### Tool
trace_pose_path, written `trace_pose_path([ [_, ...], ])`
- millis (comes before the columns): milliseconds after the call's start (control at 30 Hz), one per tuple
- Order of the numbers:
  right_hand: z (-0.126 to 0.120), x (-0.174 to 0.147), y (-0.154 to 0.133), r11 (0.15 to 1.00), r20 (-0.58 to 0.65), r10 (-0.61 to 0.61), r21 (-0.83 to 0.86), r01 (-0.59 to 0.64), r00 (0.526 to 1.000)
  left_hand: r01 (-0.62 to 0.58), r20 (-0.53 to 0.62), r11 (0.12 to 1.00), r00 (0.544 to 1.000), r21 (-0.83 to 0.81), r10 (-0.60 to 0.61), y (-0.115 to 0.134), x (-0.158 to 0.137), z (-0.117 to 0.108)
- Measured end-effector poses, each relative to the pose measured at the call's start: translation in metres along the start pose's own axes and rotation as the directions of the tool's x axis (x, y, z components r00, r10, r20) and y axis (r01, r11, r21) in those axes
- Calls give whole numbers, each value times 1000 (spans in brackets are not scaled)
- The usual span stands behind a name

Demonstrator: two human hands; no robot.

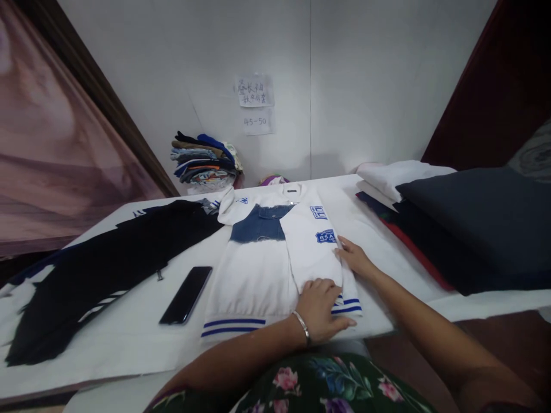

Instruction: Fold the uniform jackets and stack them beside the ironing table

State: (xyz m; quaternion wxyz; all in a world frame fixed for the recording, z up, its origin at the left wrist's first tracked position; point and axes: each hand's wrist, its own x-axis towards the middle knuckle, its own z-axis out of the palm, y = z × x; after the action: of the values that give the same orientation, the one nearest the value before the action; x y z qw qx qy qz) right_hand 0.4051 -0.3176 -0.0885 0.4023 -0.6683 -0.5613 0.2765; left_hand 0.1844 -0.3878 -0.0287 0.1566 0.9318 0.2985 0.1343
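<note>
While a phone (186, 295) lies at its eight o'clock, the white jacket (253, 281) on the counter (138, 338) looks light, limp, easily creased; the left hand (319, 308) rests flat, thumb spread, at five; the right hand (357, 260) touches three o'clock, pinch unclear; that side and the hem (350, 308) seem best holds.

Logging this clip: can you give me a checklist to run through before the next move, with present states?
1. White jacket lying front up on the table: ok.
2. Left hand on the jacket's lower front: ok, spread open.
3. Right hand's grip on the jacket's side edge: cannot tell whether it pinches the cloth.
4. Phone apart from the jacket: ok, lying beside it.
5. Wrists free of jewellery: not ok, bracelet on the left.
</note>
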Motion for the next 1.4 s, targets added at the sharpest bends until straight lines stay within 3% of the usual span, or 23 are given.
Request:
trace_pose_path([
  [100, 3, 7, -2, 985, -20, 79, 155, -75, 997, 36, 38, 995, 998, 98, -40, 14, -4, 8],
  [233, 5, 5, 4, 977, -15, 100, 193, -96, 995, 45, 28, 984, 998, 170, -51, 15, 0, 15],
  [533, 7, -26, 2, 988, -25, 81, 137, -76, 996, 15, -26, 984, 1000, 176, -10, 20, -14, 24],
  [667, 8, -35, 4, 996, -55, 80, 34, -78, 995, -34, -17, 972, 999, 233, 39, 20, -20, 27],
  [800, 5, -44, 5, 980, -79, -63, -195, 47, 995, -44, -73, 971, 995, 235, 63, 18, -23, 32],
  [900, 2, -51, -6, 911, -43, -223, -365, 192, 974, -45, -107, 967, 992, 252, 74, 16, -24, 37],
  [1000, 6, -57, -23, 855, 48, -376, -368, 366, 925, -51, -136, 961, 986, 273, 92, 14, -23, 43],
  [1067, 14, -59, -29, 838, 144, -415, -324, 439, 898, -57, -145, 957, 984, 283, 102, 13, -23, 47],
  [1233, 33, -61, -23, 871, 322, -210, -368, 327, 923, -62, -131, 964, 987, 259, 98, 11, -27, 47],
  [1400, 34, -60, -17, 883, 323, -198, -350, 311, 926, -80, -114, 972, 988, 220, 107, 12, -33, 43],
])
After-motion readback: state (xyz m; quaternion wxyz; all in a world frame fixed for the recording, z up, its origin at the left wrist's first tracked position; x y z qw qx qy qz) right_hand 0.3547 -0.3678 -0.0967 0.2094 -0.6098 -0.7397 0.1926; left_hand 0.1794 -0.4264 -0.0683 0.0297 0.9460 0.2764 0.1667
